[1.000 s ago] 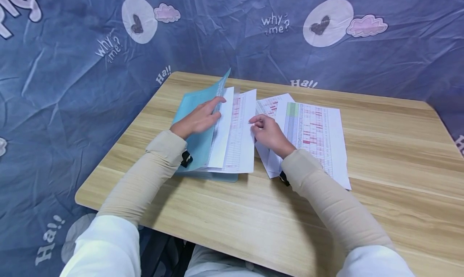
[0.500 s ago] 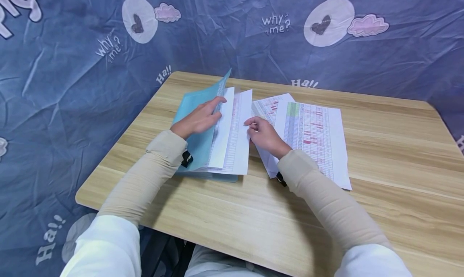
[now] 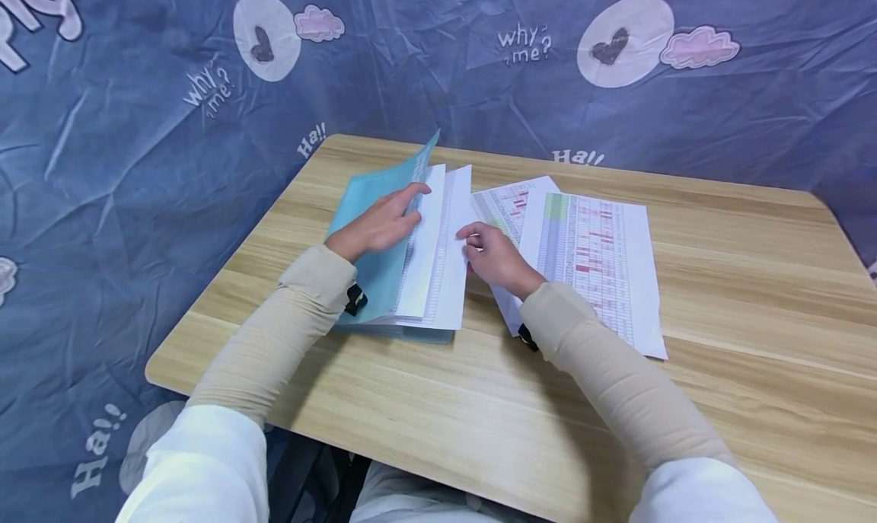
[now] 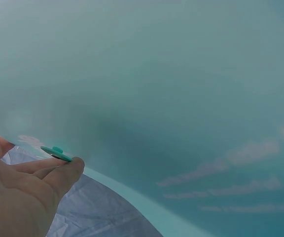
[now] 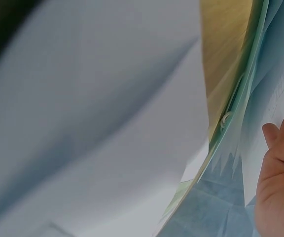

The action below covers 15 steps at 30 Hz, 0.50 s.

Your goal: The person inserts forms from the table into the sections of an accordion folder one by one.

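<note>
the teal folder (image 3: 366, 279) lies on the wood-grain table (image 3: 425, 401), its front cover raised and leaning away from the pages inside. the left hand (image 3: 380, 222) holds that cover near its free edge: thumb and forefinger show on the page side, a little apart, and the left wrist view shows other fingers on the cover's outer face, beside a small green button (image 4: 57, 150). the right hand (image 3: 496, 256) is at the folder's right side, thumb and forefinger pinching the edge of a white sheet (image 3: 454, 279), its other fingers curled in. this sheet stands partly within the folder, next to a narrower-looking white page (image 3: 421, 264) nearer the cover.

to the right of the folder, a printed sheet (image 3: 603, 264) with green, blue and red cells lies flat, overlapping another printed sheet (image 3: 503, 203) that sits closer to the folder. beige arm sleeves (image 3: 274, 348) cover both forearms, in front of the folder and to either side. beyond the folder hangs a blue backdrop (image 3: 425, 58) with white lettering, hearts and pink clouds.
</note>
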Available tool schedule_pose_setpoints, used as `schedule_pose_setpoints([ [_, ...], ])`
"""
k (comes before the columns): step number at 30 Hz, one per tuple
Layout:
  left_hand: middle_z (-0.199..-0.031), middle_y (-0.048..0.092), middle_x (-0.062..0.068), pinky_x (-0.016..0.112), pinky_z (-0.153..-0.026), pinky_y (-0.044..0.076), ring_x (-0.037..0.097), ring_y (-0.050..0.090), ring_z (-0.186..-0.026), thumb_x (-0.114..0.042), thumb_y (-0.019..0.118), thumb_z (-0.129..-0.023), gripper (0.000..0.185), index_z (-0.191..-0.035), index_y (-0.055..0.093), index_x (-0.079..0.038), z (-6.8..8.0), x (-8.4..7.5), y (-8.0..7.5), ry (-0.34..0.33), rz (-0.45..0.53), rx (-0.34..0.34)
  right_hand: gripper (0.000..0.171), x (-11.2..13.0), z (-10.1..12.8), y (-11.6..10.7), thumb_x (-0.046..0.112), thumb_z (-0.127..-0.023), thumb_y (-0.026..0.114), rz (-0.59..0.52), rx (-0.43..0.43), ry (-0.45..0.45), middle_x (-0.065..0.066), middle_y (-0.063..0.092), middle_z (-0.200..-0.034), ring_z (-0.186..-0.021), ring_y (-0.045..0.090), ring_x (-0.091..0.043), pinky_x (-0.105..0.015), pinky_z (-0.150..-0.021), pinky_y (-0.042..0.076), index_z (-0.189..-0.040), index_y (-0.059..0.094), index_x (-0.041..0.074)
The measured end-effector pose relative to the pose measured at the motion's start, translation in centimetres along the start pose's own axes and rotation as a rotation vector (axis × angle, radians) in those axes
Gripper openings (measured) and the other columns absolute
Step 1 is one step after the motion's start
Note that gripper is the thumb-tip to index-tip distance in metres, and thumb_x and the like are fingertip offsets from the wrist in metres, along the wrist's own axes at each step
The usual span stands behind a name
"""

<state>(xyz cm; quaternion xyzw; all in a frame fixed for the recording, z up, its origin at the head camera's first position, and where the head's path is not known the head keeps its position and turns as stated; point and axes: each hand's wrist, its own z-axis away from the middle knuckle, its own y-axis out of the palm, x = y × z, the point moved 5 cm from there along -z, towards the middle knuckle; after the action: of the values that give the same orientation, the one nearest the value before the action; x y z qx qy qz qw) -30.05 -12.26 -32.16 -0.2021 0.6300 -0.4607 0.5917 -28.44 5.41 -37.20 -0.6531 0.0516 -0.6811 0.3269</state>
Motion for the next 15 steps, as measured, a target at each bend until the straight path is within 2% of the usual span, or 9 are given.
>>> schedule_pose_setpoints([
  [3, -0.151, 0.031, 0.003, 0.045, -0.109, 0.027, 0.021, 0.031, -0.135, -0.024, 0.035, -0.097, 0.048, -0.144, 0.029, -0.021, -0.01, 0.03, 0.02, -0.003, 0.001, 0.002, 0.026, 0.09, -0.09, 0.21, 0.006, -0.096, 0.043, -0.013, 0.011, -0.005, -0.013, 0.063, -0.103, -0.074, 0.063, -0.031, -0.027, -0.062, 0.048, -0.121, 0.053, 0.006],
  [7, -0.151, 0.031, 0.003, 0.044, -0.108, 0.028, 0.02, 0.032, -0.135, -0.025, 0.034, -0.096, 0.048, -0.144, 0.03, -0.022, -0.1, 0.1, 0.03, -0.008, -0.003, 0.002, 0.025, 0.18, -0.21, 0.55, 0.006, -0.097, 0.044, -0.022, 0.027, -0.002, -0.013, 0.06, -0.093, -0.075, 0.064, -0.032, -0.028, -0.06, 0.048, -0.12, 0.053, 0.006],
  [11, -0.151, 0.031, 0.003, 0.044, -0.109, 0.027, 0.021, 0.033, -0.134, -0.025, 0.034, -0.096, 0.048, -0.144, 0.03, -0.022, -0.17, 0.11, -0.05, -0.001, -0.007, -0.005, 0.024, 0.35, -0.37, 0.79, 0.007, -0.097, 0.045, 0.001, 0.026, -0.009, -0.012, 0.056, -0.084, -0.074, 0.064, -0.03, -0.028, -0.06, 0.047, -0.119, 0.053, 0.006],
  [15, -0.151, 0.031, 0.004, 0.045, -0.108, 0.027, 0.021, 0.033, -0.134, -0.024, 0.035, -0.096, 0.048, -0.144, 0.03, -0.021, -0.17, 0.17, -0.12, 0.0, -0.004, -0.002, 0.024, 0.73, -0.57, 0.98, 0.008, -0.097, 0.046, 0.023, 0.028, -0.016, -0.011, 0.057, -0.084, -0.074, 0.065, -0.029, -0.029, -0.061, 0.046, -0.119, 0.053, 0.007],
])
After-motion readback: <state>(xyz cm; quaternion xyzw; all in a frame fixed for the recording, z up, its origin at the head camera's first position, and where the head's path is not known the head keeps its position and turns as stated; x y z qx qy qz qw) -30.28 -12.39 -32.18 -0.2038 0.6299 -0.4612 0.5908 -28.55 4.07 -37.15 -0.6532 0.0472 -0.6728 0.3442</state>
